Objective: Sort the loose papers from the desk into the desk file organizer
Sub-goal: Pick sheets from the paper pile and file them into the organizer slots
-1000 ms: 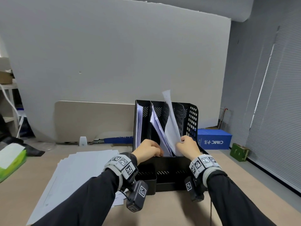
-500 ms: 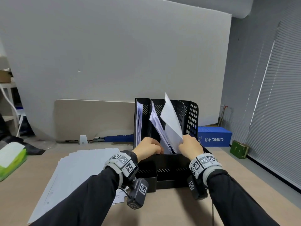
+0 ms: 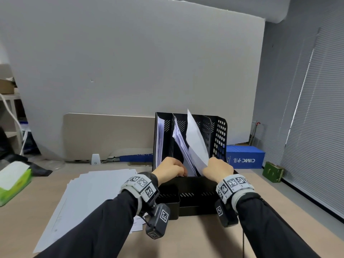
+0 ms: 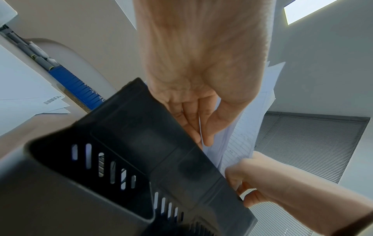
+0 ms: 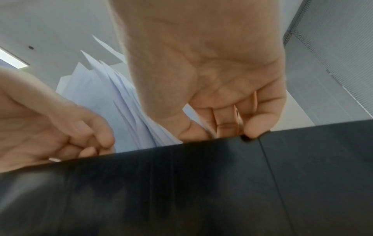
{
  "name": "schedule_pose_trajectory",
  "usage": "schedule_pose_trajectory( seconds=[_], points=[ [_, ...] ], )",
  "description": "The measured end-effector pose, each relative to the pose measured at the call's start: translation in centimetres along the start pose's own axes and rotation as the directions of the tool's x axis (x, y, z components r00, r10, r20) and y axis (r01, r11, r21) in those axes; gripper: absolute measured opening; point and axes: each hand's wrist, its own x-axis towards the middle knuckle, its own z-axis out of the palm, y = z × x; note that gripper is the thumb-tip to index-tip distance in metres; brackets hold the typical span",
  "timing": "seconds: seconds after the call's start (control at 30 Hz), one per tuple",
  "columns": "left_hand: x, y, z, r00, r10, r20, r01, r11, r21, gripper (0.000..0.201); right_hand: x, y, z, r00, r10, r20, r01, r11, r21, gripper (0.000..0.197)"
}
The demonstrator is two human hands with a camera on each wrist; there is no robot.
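Observation:
The black desk file organizer [image 3: 220, 138] stands upright mid-desk, with white sheets in its left and middle slots. My left hand [image 3: 174, 169] reaches over its low front wall [image 4: 141, 159]; thumb and fingers [image 4: 210, 126] pinch the edge of a sheet in the leaning middle bundle [image 3: 181, 144]. My right hand [image 3: 216, 168] grips the lower corner of one white sheet [image 3: 196, 142], which leans left out of the same slot. In the right wrist view its fingers [image 5: 228, 124] curl at the front wall [image 5: 201, 183] beside the papers [image 5: 129, 103]. A spread of loose papers [image 3: 93, 192] lies on the desk, left.
A green tissue box [image 3: 13, 181] sits at the left desk edge. A beige partition [image 3: 109, 136] and a small white device [image 3: 95, 159] stand behind the papers. A blue box [image 3: 245, 157] and a small green box [image 3: 272, 172] lie right of the organizer, near the blinds.
The sheet in my right hand has sunk a little lower into the middle slot and turned broader toward me. Both hands stay at the organizer's front.

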Motion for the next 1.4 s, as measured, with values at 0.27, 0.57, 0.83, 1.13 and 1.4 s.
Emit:
schedule_pose_trajectory(
  seconds=[0.27,0.57,0.83,1.13,1.4],
  points=[
    [0.3,-0.3,0.0,1.0,0.013,-0.015,-0.014,1.0,-0.027,0.018,0.8,-0.5,0.2,0.993,-0.115,-0.015,0.116,0.973,0.199,0.072],
    [0.3,-0.5,-0.1,1.0,0.028,0.009,-0.028,1.0,-0.004,0.022,2.0,-0.1,-1.2,0.889,0.016,-0.459,0.191,0.895,0.403,0.027],
    [0.4,-0.8,0.0,0.999,0.039,-0.006,-0.039,0.999,-0.034,0.019,1.8,-1.1,-0.3,0.98,-0.046,-0.194,0.126,0.897,0.424,0.037],
    [0.3,-0.7,0.0,1.0,0.029,-0.003,-0.03,0.998,-0.048,0.02,1.6,-0.5,1.1,0.985,-0.032,-0.171,0.07,0.973,0.219,0.021],
    [-0.2,-0.5,0.0,0.999,0.031,0.012,-0.03,0.997,-0.069,0.018,0.7,-0.8,0.3,0.962,-0.031,-0.272,0.112,0.95,0.291,0.027]
  ],
)
